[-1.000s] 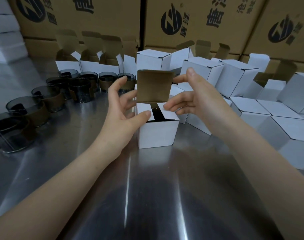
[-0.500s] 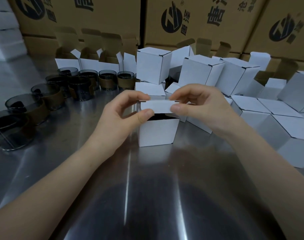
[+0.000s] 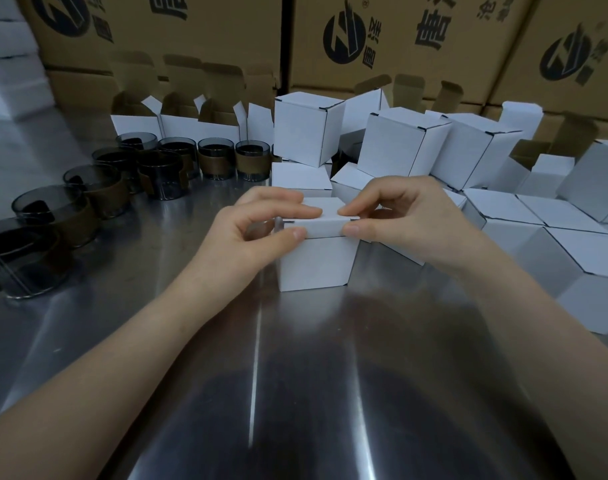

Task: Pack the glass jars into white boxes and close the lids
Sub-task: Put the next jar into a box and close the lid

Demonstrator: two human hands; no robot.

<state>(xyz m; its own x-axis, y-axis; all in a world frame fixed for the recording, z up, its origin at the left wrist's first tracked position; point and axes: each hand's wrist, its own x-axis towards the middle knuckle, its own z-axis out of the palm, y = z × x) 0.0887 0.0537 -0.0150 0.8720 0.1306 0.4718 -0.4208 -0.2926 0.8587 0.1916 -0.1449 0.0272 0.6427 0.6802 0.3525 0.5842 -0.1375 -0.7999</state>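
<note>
Since a second ago the lid (image 3: pixel 321 206) has swung from upright down over the box (image 3: pixel 316 268), and both hands have closed in on its front edge.

Head view: the left hand (image 3: pixel 254 233) pinches the lid's left front corner, thumb against the flap (image 3: pixel 325 229) and fingers curled over the top. The right hand (image 3: pixel 409 216) does the same at the right corner. The flap looks only part-way tucked in, though this angle makes that hard to be sure of. The box stands mid-table (image 3: pixel 295 375), upright, just in front of a heap of shut boxes (image 3: pixel 307 133). Whether a jar sits inside cannot be seen.

Thin card like this should be light and stiff along its folds, but easy to dent on the flat faces. With glass inside it would weigh more and want gentle setting down. The lid corners, where the fingers are, seem the best hold for steering the flap straight in; the side walls could take a steadying grip.

Dark jars (image 3: pixel 216 157) with brown bands stand in rows to the left, well apart from the hands. Open boxes (image 3: pixel 191 124) wait behind them, lids up. Shut boxes crowd the back and right, some just beside the right hand. Brown cartons (image 3: pixel 364 36) wall off the rear. Nothing lies between the hands and the box.
</note>
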